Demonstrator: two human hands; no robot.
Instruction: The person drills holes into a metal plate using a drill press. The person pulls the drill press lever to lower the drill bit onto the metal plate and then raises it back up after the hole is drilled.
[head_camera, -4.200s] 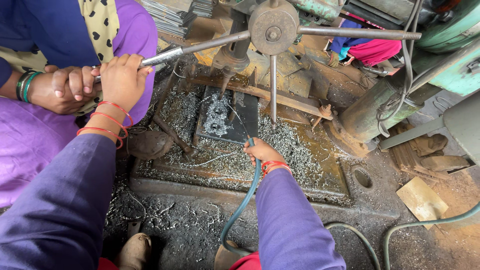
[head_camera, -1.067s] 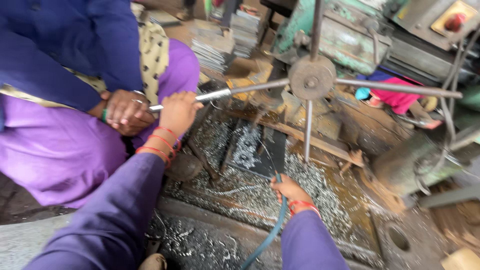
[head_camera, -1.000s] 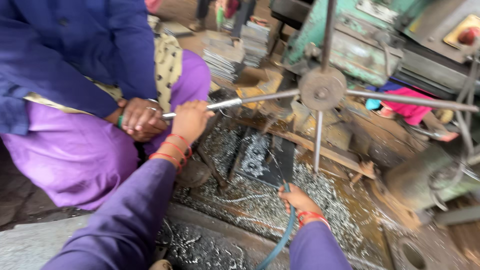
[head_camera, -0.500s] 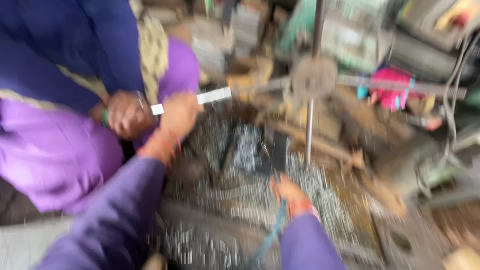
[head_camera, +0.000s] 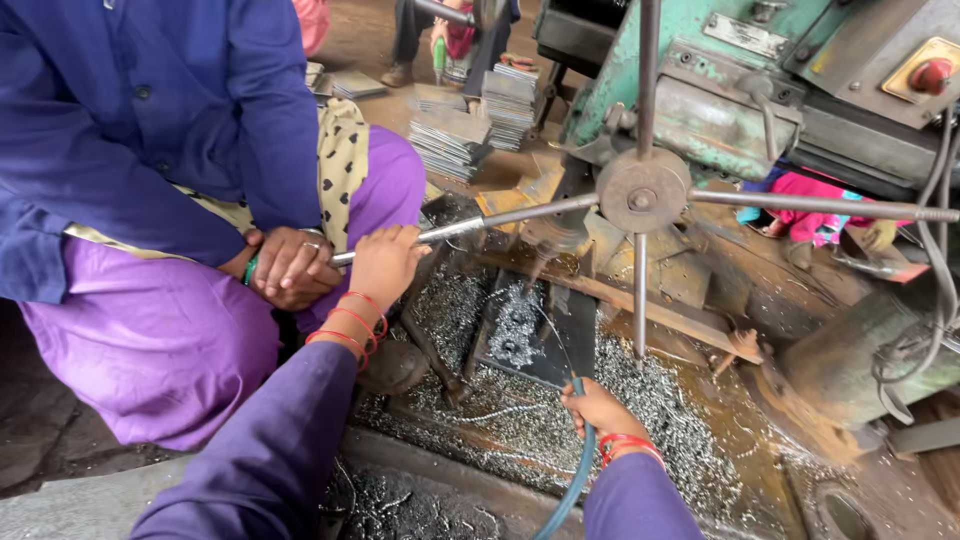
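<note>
My left hand (head_camera: 385, 262) grips the end of a steel spoke handle (head_camera: 500, 217) that runs to the round hub (head_camera: 642, 190) of a drill press feed wheel. My right hand (head_camera: 598, 408) holds a thin blue-green hose (head_camera: 572, 485) whose tip points at a dark metal plate (head_camera: 530, 322) lying under the machine, covered with metal shavings. Red bangles ring both my wrists. A seated person in blue and purple has clasped hands (head_camera: 288, 265) right beside my left hand.
The green machine body (head_camera: 760, 80) rises at the upper right, with other spokes sticking out of the hub. Metal shavings (head_camera: 660, 400) cover the rusty bed. Stacks of grey plates (head_camera: 470, 125) stand behind. Another person sits at the far back.
The view has shifted and sharpened after a blur. My left hand still grips the spoke, my right still holds the hose near the plate. The spoke handle sits a little lower.
</note>
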